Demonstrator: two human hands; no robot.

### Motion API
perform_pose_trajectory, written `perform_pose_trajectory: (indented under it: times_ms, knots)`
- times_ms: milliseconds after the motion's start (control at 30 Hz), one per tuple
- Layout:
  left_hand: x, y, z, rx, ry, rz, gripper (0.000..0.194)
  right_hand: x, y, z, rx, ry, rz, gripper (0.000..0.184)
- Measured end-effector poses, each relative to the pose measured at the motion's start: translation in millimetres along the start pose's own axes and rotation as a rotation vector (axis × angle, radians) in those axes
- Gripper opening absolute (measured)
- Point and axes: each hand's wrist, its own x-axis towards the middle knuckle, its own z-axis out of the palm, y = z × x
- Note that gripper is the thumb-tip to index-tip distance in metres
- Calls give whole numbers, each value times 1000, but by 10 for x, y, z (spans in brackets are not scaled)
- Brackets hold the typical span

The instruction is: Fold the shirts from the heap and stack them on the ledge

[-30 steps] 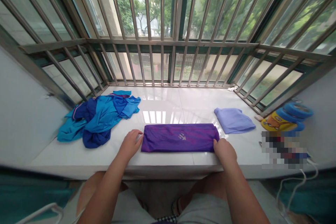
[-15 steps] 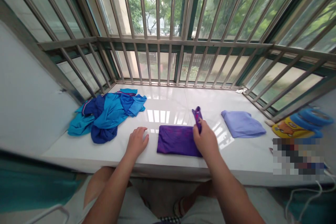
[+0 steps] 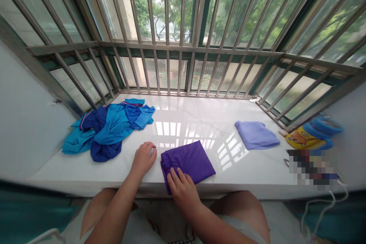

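A folded purple garment (image 3: 190, 158) lies at an angle near the front edge of the white ledge. My right hand (image 3: 183, 188) rests on its front left corner, palm down with the fingers stretched out and not gripping. To the left of the cloth, my left hand (image 3: 144, 158) hovers at or just touches the ledge; I cannot tell which. Its thumb is apart from the lightly bent fingers and nothing is in it. Layers of fabric show along the garment's left side.
Crumpled blue garments (image 3: 111, 129) are heaped on the left of the white ledge (image 3: 197, 116). A folded lavender cloth (image 3: 256, 136) lies on the right. Beyond it are a yellow and blue container (image 3: 307, 135) and a white cord (image 3: 304, 213). Metal bars (image 3: 183, 49) line the window behind.
My right hand has folded the raised right end over to the left and let go of it. The purple garment is now shorter and turned. My left hand stays beside it.
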Motion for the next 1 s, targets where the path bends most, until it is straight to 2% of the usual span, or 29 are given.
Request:
perform_pose_trajectory:
  times_ms: [100,133,200,300,367,433,500,600,667,767,900,1000]
  knots:
    - [8,-30,32,20,-2,12,12,-129,114,-162,60,-49,-38,26]
    - [9,-36,39,23,-4,18,12,-118,172,-274,115,-66,-19,21]
    - [11,-43,46,21,-2,27,14,-17,340,-584,261,-38,112,20]
    - [9,-47,46,10,9,29,15,257,753,-1163,512,167,421,17]
    - [7,-48,44,7,16,26,17,436,1124,-1537,653,362,570,22]
    - [5,-49,45,8,18,22,17,559,1530,-1852,821,519,651,31]
    - [5,-52,49,9,18,18,18,622,1928,-2107,1107,650,659,38]
    - [11,-64,60,8,18,17,18,659,2456,-2414,1453,818,687,35]
    - [19,-71,63,3,15,19,18,675,2751,-2576,1539,878,718,26]
    - [28,-71,57,-2,4,22,17,696,3104,-2721,1532,902,778,17]
    - [26,-50,39,3,-10,17,15,689,3422,-2730,1384,876,987,12]
    - [20,-34,32,20,-10,9,13,637,3589,-2702,1310,881,1057,11]
